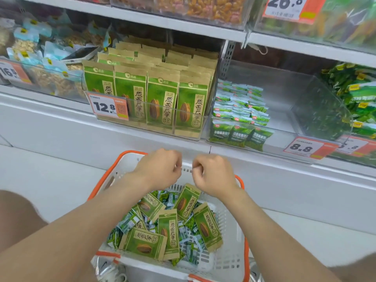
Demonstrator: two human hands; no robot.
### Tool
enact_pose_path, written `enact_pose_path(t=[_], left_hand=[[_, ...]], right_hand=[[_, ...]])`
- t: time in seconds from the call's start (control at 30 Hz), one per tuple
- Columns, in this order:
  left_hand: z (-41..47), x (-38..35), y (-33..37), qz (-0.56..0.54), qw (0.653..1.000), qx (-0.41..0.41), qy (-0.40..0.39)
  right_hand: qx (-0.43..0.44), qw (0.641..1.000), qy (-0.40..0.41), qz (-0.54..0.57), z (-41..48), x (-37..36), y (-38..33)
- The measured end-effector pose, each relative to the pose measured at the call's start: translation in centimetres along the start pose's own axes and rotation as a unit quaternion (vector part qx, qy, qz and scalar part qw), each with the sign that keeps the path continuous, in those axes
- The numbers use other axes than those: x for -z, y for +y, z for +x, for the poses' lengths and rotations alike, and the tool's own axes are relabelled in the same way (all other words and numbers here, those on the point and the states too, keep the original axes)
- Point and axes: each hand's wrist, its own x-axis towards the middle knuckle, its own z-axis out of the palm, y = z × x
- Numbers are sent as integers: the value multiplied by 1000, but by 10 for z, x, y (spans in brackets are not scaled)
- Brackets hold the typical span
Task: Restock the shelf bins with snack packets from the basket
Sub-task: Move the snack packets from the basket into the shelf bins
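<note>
Mostly green-and-kraft, seed-printed packets lie jumbled in the basket over small green sachets. Left hand and right hand hover curled above its far rim, holding nothing visible, below the shelf bin.

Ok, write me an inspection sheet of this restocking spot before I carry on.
Surface: white shelf ledge carrying the bins.
Job's things: white plastic basket with orange rim holds tan-and-green seed packets over small green sachets; clear plastic bin tagged 12.8 is packed with upright packets; clear plastic bin tagged 8.8 is partly filled with sachets.
Clutter: a dark-screened smartphone lies on the left bin's bagged snacks.
Hands: left hand and right hand hover over the basket's far rim, fingers curled, nothing visibly held.
Cables: a pale loop, perhaps cord, under the upper shelf.
Surroundings: upper shelf bins of orange-brown snacks.
</note>
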Motion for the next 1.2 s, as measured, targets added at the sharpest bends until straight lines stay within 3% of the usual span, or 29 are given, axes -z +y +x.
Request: enact_pose_path(t=[0.1, 0.17, 0.33, 0.5, 0.6, 0.77, 0.93, 1.07, 1.2], left_hand=[[-4, -28, 1, 57, 988, -43, -136], [-7, -44, 2, 63, 972, -68, -218], [-8, -80, 2, 106, 935, -92, -326], [-3, -95, 0, 126, 919, -78, -366], [1, -97, -1, 125, 914, -65, -379], [5, -90, 0, 119, 909, -50, -397], [3, -86, 1, 126, 929, -29, -347], [-3, -70, 4, 90, 947, 35, -307], [-5, -37, 12, -90, 967, 143, -192]], right_hand=[[-93, 967, -234, -44, -27, -32, 38], [-132, 931, -334, -64, -48, -55, 58], [-177, 854, -480, -94, -93, -101, 81], [-186, 810, -550, -79, -112, -135, 85], [-208, 814, -537, -76, -119, -150, 88], [-240, 876, -415, -49, -110, -146, 76], [-281, 895, -342, 53, -97, -115, 71], [-339, 858, -264, 282, -71, -76, 53], [-311, 789, -266, 458, -37, -38, 19]])
